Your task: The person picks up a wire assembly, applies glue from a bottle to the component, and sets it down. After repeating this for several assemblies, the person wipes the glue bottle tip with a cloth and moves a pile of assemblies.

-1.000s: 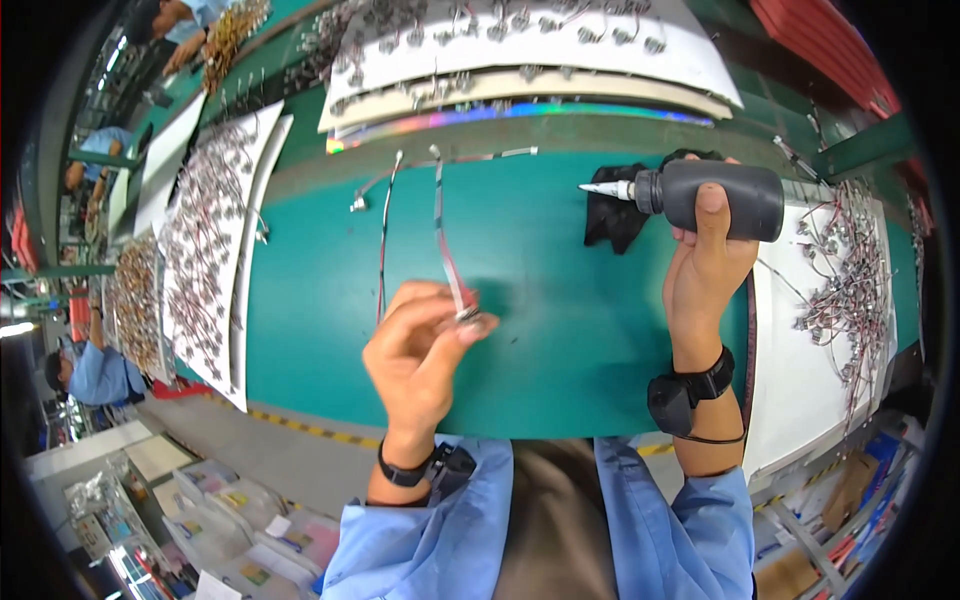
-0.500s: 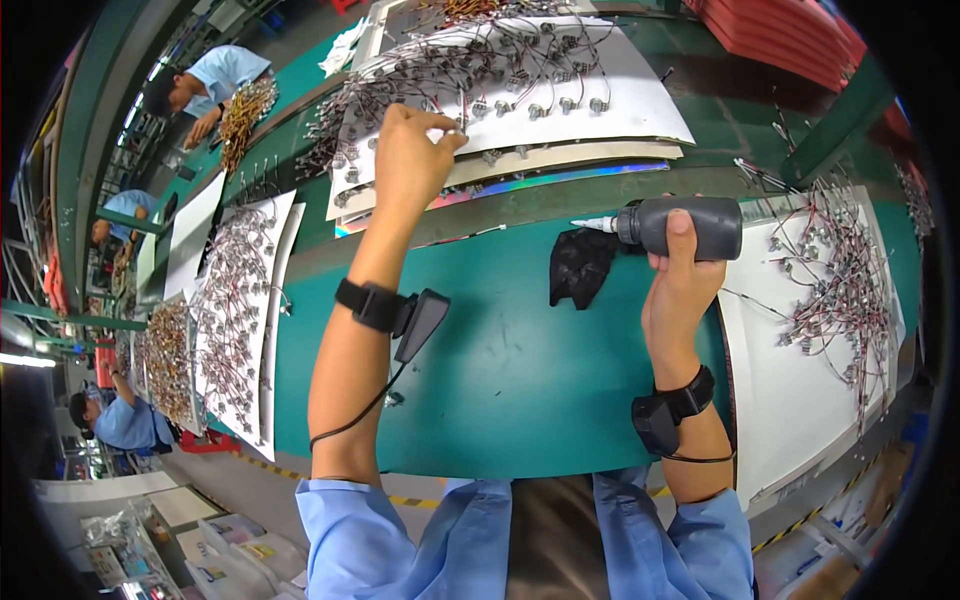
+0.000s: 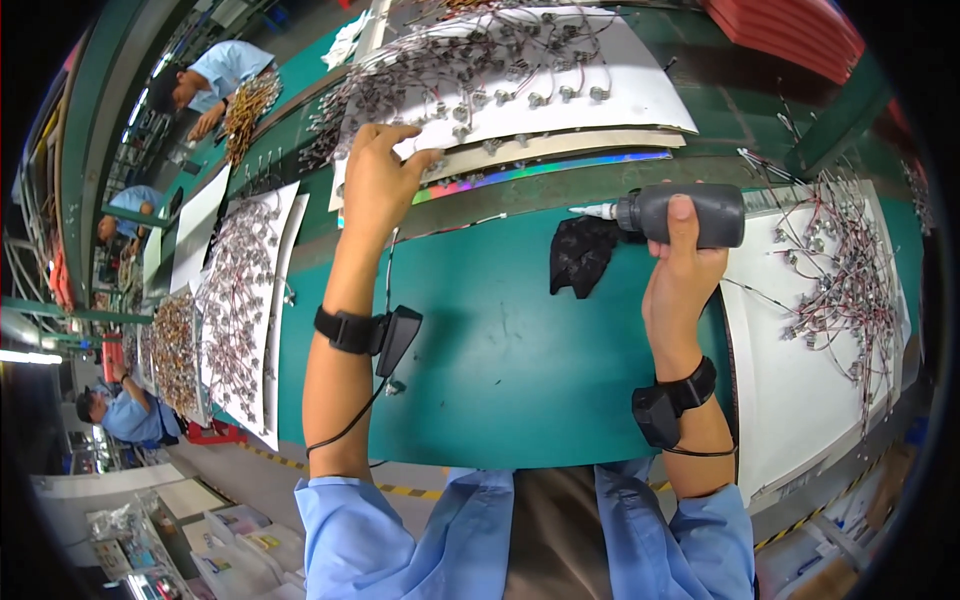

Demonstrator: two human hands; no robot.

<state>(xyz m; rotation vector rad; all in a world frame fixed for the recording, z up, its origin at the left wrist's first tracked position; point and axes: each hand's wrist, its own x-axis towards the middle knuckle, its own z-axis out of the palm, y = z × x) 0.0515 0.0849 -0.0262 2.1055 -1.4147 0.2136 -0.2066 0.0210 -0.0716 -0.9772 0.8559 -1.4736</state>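
Note:
My left hand (image 3: 378,185) is over the near left edge of a white sheet (image 3: 640,100), thumb and forefinger spread with a gap between them. Just past its fingertips lies a small round metal part with wires (image 3: 461,131), one of many such parts on the sheet. Beside my left wrist a thin wire (image 3: 389,265) shows; what it joins is hidden. My right hand (image 3: 680,255) grips a dark grey squeeze bottle (image 3: 690,215) on its side, its pale nozzle pointing left. Below the nozzle lies a crumpled black cloth (image 3: 580,262) on the green mat (image 3: 500,380).
White boards with wired parts lie at right (image 3: 770,400) and left (image 3: 270,380). A green post (image 3: 850,120) rises at the far right, near stacked red trays (image 3: 790,35). Several people in blue work along the left. Another wire (image 3: 460,228) lies on the mat's far edge.
My left hand has drawn back left and toward me from the sheet's small parts, thumb and forefinger parting. A wire now shows by its wrist. My right hand still grips the bottle.

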